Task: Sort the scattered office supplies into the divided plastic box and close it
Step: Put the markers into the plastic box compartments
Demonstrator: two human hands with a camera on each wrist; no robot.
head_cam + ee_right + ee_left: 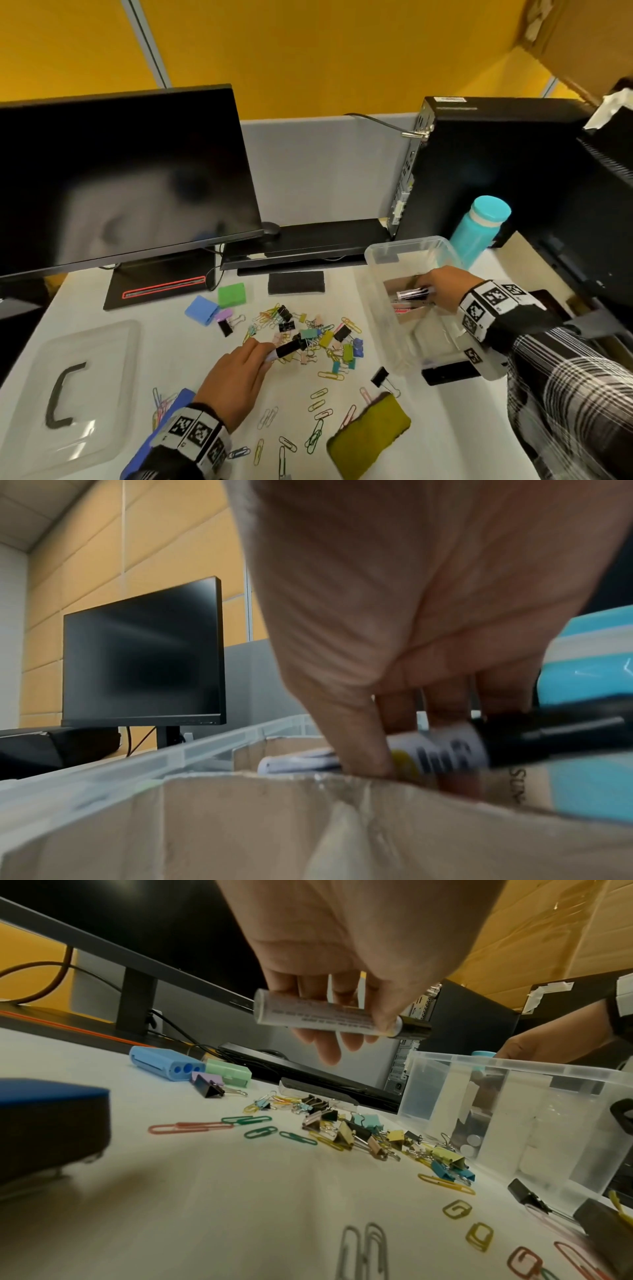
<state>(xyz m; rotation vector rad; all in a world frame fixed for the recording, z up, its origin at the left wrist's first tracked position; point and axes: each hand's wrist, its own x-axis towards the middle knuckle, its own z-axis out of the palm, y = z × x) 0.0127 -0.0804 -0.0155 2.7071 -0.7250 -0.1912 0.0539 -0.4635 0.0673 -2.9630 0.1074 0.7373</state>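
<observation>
My left hand (270, 354) grips a white marker with a black cap (288, 347) just above the pile of binder clips and paper clips (310, 334). In the left wrist view the thumb and curled fingers of that hand (356, 1031) pinch the marker (322, 1014) sideways. My right hand (426, 291) is inside the clear plastic box (409, 245), holding a second marker (412, 293) over a cardboard divider (240, 818). The right wrist view shows this hand (411, 748) gripping that marker (448, 746). Other markers (409, 305) lie under it.
The clear lid (72, 387) with a black handle lies at the left. A blue case (202, 310), green box (232, 294), black eraser (296, 281) and yellow-green pad (370, 433) lie around the pile. A monitor (120, 178), PC tower (479, 164) and teal bottle (479, 229) stand behind.
</observation>
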